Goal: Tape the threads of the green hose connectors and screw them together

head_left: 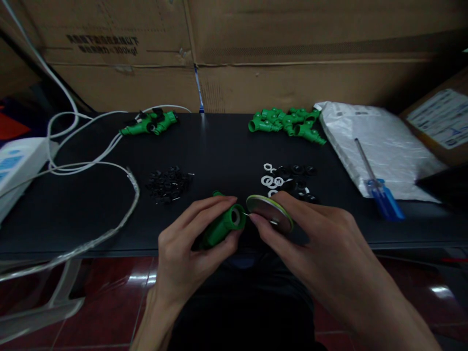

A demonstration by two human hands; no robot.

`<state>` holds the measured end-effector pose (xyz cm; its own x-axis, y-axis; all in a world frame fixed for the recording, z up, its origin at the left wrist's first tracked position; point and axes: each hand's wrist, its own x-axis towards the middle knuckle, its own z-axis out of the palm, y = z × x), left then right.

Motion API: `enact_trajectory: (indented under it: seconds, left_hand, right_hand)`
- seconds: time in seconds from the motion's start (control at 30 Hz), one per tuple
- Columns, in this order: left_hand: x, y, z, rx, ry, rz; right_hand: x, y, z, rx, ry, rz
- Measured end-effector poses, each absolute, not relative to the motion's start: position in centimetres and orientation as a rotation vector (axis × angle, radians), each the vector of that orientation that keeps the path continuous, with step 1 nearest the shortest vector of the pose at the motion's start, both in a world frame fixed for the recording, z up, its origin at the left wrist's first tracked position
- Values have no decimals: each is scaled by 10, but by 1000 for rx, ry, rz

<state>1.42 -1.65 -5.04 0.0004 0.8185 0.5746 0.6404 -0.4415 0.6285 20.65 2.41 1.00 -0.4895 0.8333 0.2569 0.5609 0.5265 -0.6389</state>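
My left hand (197,239) is wrapped round a green plastic fitting (221,226), its round open end facing right with a pale ring inside. My right hand (310,239) pinches a thin round disc (272,212) with a yellow-green rim. A thin metal pin (245,213) sticks out from the fingertips of that hand, close to the fitting's opening; I cannot tell whether the two touch. Beyond the right hand lie white rings (268,181) and black round caps (298,170), partly hidden by the hand. Left of the fitting is a pile of small black parts with metal pins (168,184).
More green fittings (285,122) lie at the back right, others (149,123) at the back left. A blue screwdriver (382,187) rests on a white plastic package (365,141) at right. White cables (91,161) loop over the left side. Cardboard boxes (256,29) stand behind the black tabletop (215,146).
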Motion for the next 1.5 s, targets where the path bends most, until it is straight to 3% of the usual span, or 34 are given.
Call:
enact_trajectory:
  seconds: [0.27,0.63,1.5]
  left_hand:
    - [15,-16,-49,2127,1557,1419]
    - [12,-16,-51,2166,1518,1424]
    - [11,-16,-48,1990,1410,1482]
  right_hand:
    - [206,20,11,-1064,-2317,480]
    - [212,31,10,-1048,-2337,599]
    - [213,46,-2,-997,-1705,1584]
